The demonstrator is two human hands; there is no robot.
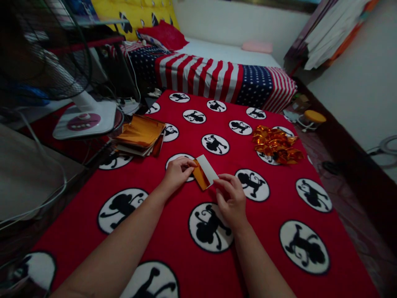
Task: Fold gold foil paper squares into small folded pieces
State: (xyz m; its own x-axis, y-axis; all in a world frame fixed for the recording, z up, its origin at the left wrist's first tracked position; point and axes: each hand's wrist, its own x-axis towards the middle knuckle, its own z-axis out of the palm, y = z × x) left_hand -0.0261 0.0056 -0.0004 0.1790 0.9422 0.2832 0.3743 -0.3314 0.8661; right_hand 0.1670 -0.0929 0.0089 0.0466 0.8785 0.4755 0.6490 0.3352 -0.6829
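- Two bare hands meet at one small gold-and-white sheet (201, 176), which lies between them over the middle of the red monkey-print cloth (173, 260).
- Left hand (178, 173): thumb and fingertips pinch the sheet at its left edge, toward the far end, on the gold side.
- Right hand (232, 200): fingers bent, fingertips at the sheet's right edge, by the white strip, thumb lower and apart from the forefinger; the view is too small to tell whether it grips or merely touches.
- Left of the left hand and farther off, a stack of gold sheets (141, 132) sits near the cloth's left edge.
- Right of the right hand, also farther away, shiny folded gold pieces (276, 145) lie heaped.
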